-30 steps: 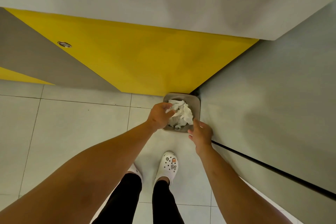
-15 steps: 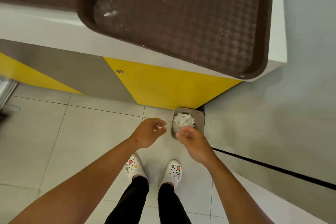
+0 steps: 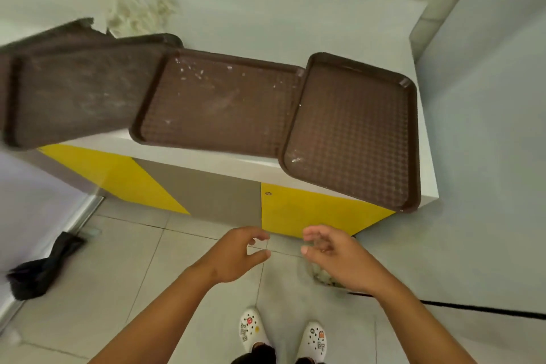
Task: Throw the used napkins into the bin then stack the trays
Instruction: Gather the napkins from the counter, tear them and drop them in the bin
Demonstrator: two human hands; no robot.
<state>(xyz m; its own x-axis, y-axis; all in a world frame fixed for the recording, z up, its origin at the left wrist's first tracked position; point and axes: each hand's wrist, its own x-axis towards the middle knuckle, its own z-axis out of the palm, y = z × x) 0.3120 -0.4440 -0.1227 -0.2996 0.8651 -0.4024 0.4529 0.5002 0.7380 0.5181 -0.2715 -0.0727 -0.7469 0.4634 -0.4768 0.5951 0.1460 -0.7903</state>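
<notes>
Trays, brown, textured, count three, laid in a row along the front edge of the white desk (image 3: pixel 266 23). Right tray (image 3: pixel 354 130) sits at the desk's front right corner, its near end overhanging the front edge; its left rim overlaps the right rim of the middle tray (image 3: pixel 218 103). Middle tray carries white crumbs and overhangs the front edge slightly. Left tray (image 3: pixel 74 94) is blurred, runs past the desk's left end and overlaps the middle tray's left rim; whether another tray lies under it cannot be told. Back half of the desk is bare up to the wall, except a pale frayed bundle (image 3: pixel 141 9) near the back left. Hands, count two, both held over the tiled floor (image 3: pixel 88 289) in front of the yellow cabinet face (image 3: pixel 310 213), apart from each other and from the trays. Left hand (image 3: pixel 236 254): fingers loosely curled, holding nothing. Right hand (image 3: pixel 334 257): fingers loosely spread, holding nothing. Bin (image 3: pixel 325 278), count one, on the floor by the right wall, mostly hidden under the right hand; pale napkins show inside. Dark cloth (image 3: pixel 44 269), count one, on the floor at left.
</notes>
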